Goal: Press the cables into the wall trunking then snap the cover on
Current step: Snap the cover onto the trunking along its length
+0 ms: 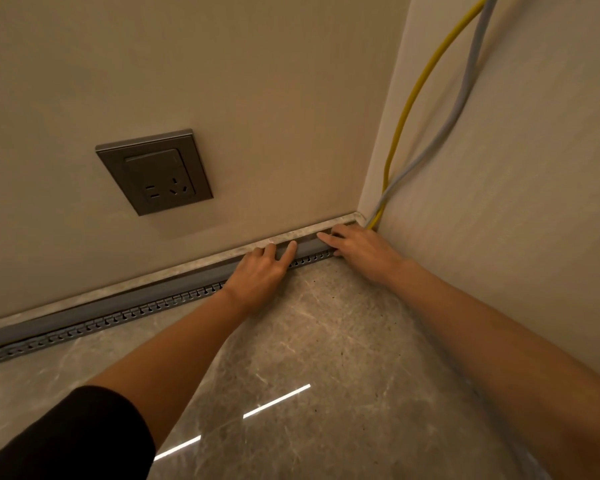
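Both grips are flat presses rather than holds: the left hand [260,268] lies with fingers spread and open on the grey cover [302,247], and the right hand [357,249] rests fingers-down on the same strip at the far right, close to the corner, closing on nothing that I can see. The trunking [125,306] runs along the foot of the wall, just under the stone skirting [194,265], its long axis going from near left to far right, with a toothed edge showing on the floor side. A yellow cable [407,109] and a grey cable [465,88] drop down the right-hand wall into the corner beside the right hand, which is the nearer one to them. My guess is the cover gets seated leftward next, away from both hands. A wall socket [155,171] sits above; no brand or writing reads on anything.
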{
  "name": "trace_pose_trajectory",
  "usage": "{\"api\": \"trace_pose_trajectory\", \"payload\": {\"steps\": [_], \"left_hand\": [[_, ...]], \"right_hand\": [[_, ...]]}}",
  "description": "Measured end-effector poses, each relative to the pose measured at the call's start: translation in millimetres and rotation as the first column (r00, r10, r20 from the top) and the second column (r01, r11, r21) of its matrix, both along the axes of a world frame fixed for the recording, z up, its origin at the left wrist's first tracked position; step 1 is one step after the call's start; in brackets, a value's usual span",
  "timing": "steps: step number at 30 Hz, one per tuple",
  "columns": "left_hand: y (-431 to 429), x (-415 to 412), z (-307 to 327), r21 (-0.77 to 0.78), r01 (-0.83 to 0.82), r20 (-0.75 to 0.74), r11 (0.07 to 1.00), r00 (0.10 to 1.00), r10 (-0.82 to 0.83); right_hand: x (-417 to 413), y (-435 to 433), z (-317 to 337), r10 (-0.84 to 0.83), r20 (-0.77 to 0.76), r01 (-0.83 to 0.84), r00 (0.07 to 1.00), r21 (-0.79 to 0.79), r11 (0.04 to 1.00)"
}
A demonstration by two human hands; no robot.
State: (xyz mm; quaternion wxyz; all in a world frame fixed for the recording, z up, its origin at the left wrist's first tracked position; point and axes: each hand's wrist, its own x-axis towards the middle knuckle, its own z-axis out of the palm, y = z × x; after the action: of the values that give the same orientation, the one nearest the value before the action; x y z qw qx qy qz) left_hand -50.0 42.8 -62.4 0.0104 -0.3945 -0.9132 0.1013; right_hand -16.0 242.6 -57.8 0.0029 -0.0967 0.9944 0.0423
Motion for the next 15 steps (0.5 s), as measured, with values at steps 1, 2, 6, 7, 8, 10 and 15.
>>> {"api": "trace_pose_trajectory", "payload": {"steps": [1, 2, 6, 7, 8, 10, 15], "left_hand": [[1, 1, 0, -0.020, 0.006, -0.010, 1.000, 1.000, -0.007], [1, 1, 1, -0.026, 0.011, -0.008, 1.000, 1.000, -0.011], [1, 4, -1, -0.083, 0.004, -0.009, 0.997, 1.000, -0.005], [1, 4, -2, -0.088, 0.003, -0.010, 0.996, 1.000, -0.004], [1, 3, -4, -0.086, -0.001, -0.012, 0.996, 1.000, 0.000], [3, 2, -4, -0.099, -0.009, -0.009, 0.995, 1.000, 0.009], [7, 2, 1, -0.137, 0.019, -0.024, 0.990, 0.999, -0.022]], "right_hand": [[0, 0, -2, -0.012, -0.010, 0.012, 1.000, -0.003, 1.000], [-1, 0, -3, -0.015, -0.033, 0.015, 0.999, -0.002, 1.000], [1, -1, -7, 0.065, -0.167, -0.064, 0.984, 0.014, 0.998], [1, -1, -10, 0.056, -0.192, -0.054, 0.980, 0.012, 0.998], [2, -2, -12, 0.052, -0.195, -0.050, 0.979, 0.015, 0.999], [3, -2, -12, 0.068, -0.189, -0.067, 0.980, 0.014, 0.998], [5, -1, -18, 0.047, -0.156, -0.044, 0.987, 0.022, 0.999]]}}
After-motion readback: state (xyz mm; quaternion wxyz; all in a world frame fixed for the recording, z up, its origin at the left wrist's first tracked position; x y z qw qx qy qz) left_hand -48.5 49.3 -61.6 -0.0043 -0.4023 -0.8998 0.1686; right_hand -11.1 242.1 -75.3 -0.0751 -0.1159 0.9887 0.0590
